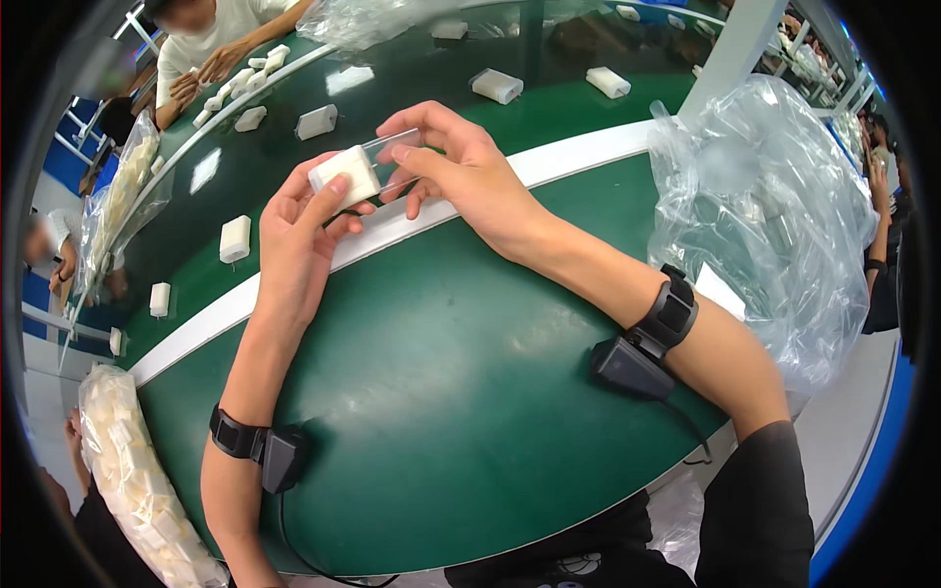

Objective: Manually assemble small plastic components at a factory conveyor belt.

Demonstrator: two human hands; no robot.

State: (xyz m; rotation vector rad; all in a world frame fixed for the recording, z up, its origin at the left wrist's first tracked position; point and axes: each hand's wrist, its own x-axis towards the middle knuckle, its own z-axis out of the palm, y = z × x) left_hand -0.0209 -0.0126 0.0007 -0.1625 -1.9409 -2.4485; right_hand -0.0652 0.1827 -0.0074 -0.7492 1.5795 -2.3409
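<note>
My left hand (pixel 296 240) is closed round a small white rectangular block (pixel 353 178), thumb on its front face and fingers behind. Against the block's right end is a clear plastic case (pixel 396 147), tilted upward to the right. My right hand (pixel 475 181) pinches this case between thumb and fingers. Whether the block's end sits inside the case or only meets it I cannot tell. Both hands are above the white divider strip (pixel 564 155) between the green worktop and the dark green belt.
Similar white pieces in clear wrapping (pixel 497 85) lie spaced along the belt (pixel 412 69). A large clear plastic bag (pixel 765 216) stands at the right. At the lower left is a bag full of white pieces (pixel 137 470). Across the belt a person (pixel 221 44) handles a pile of pieces.
</note>
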